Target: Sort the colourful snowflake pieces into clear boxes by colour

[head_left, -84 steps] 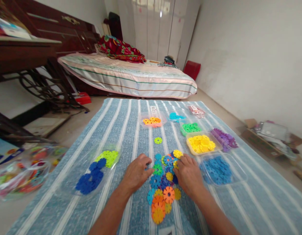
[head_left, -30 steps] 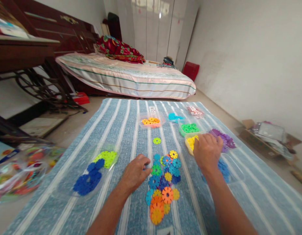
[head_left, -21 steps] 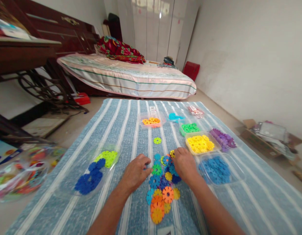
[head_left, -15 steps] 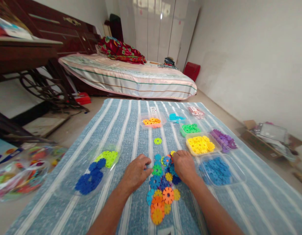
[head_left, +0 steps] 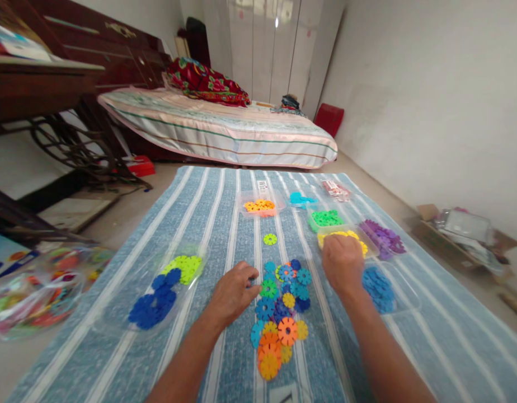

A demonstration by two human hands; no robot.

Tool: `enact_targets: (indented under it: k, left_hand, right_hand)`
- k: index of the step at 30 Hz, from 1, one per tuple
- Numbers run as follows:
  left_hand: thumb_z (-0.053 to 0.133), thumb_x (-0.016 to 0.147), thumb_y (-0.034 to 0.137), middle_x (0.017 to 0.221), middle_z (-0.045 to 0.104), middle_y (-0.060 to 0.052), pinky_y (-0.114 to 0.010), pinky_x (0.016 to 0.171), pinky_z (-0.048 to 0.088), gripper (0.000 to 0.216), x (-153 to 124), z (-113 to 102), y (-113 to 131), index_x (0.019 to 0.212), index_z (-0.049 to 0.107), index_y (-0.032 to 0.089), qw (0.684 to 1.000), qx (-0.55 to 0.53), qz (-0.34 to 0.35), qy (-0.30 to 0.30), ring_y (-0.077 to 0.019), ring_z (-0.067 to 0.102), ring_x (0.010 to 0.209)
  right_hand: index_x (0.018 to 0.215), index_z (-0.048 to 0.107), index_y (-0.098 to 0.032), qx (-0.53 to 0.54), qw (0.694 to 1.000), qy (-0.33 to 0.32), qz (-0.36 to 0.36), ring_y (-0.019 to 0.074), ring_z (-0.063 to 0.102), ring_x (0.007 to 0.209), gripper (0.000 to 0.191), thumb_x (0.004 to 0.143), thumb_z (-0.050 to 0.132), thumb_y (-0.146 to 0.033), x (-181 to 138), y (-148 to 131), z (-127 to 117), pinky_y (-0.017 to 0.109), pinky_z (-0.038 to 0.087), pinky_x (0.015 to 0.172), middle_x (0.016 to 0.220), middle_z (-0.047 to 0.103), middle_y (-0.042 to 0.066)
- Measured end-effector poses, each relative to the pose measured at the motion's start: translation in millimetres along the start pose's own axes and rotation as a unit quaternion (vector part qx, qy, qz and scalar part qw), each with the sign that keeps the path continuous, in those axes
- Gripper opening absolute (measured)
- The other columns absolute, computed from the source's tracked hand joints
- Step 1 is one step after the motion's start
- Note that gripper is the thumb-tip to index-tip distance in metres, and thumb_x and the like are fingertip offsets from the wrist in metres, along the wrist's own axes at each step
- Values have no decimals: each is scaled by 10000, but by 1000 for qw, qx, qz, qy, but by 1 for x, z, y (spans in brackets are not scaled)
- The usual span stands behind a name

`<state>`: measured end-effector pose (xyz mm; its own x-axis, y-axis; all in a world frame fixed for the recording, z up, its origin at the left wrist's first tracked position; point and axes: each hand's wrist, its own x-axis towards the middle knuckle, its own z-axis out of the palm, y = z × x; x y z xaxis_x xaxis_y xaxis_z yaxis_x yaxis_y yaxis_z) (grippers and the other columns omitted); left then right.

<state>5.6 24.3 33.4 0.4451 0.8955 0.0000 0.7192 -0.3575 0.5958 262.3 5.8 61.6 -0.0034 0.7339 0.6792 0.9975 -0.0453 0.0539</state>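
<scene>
Two hands, fingers curled, contents hidden: right hand (head_left: 343, 262) over clear plastic tray of yellow discs (head_left: 371, 245), where a low release suits; left hand (head_left: 233, 291) beside mixed plastic discs (head_left: 283, 305).

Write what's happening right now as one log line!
left hand: beside mixed discs | right hand: over yellow tray

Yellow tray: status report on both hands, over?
Right hand over yellow tray, grip hidden. Left hand resting beside mixed disc pile. Blue tray close beside right wrist.

Loose discs (head_left: 282, 311) (mixed colours, flat)
</scene>
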Motion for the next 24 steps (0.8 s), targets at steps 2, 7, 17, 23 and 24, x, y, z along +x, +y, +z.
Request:
enact_targets:
  k: [2, 7, 17, 23, 24]
  left_hand:
    - [539, 742, 251, 847, 529, -1, -263, 671, 401, 74, 0, 0, 0, 781, 574, 199, 1000, 1, 1, 0, -134, 560, 721]
    - [547, 741, 243, 862, 532, -6, -266, 669, 400, 73, 0, -1, 1, 784, 578, 193, 1000, -4, -2, -4, -136, 563, 722]
    - [552, 739, 219, 849, 528, -1, -250, 664, 399, 64, 0, -1, 3, 786, 583, 189, 1000, -5, 1, -1, -122, 556, 711]
    - [543, 763, 254, 851, 542, -7, -260, 666, 415, 86, -1, 0, 1, 785, 592, 188, 1000, -10, 1, 0, -129, 566, 709]
    - [539, 769, 262, 847, 545, -10, -264, 667, 419, 94, -1, 1, 1, 784, 594, 187, 1000, -12, 2, 8, -131, 565, 708]
  right_hand:
    - [814, 627, -159, -13, 998, 31, 48, 223, 478, 786, 231, 903, 414, -182, 4, 7, -3, 348, 323, 763, 792, 602, 87]
    - [853, 636, -175, 104, 987, -123, -7, 189, 528, 855, 232, 914, 412, -186, -12, -13, 1, 285, 359, 771, 885, 628, 77]
    - [862, 647, -170, 102, 947, -303, -13, 219, 522, 967, 153, 877, 516, -248, -23, -44, 21, 298, 364, 824, 961, 618, 99]
    - [750, 633, -170, 130, 962, -240, -27, 209, 531, 844, 280, 914, 406, -175, -31, -40, 30, 308, 382, 758, 837, 615, 94]
    - [736, 628, -171, 134, 962, -234, -26, 203, 531, 827, 300, 914, 387, -155, -32, -39, 30, 308, 388, 761, 814, 612, 89]
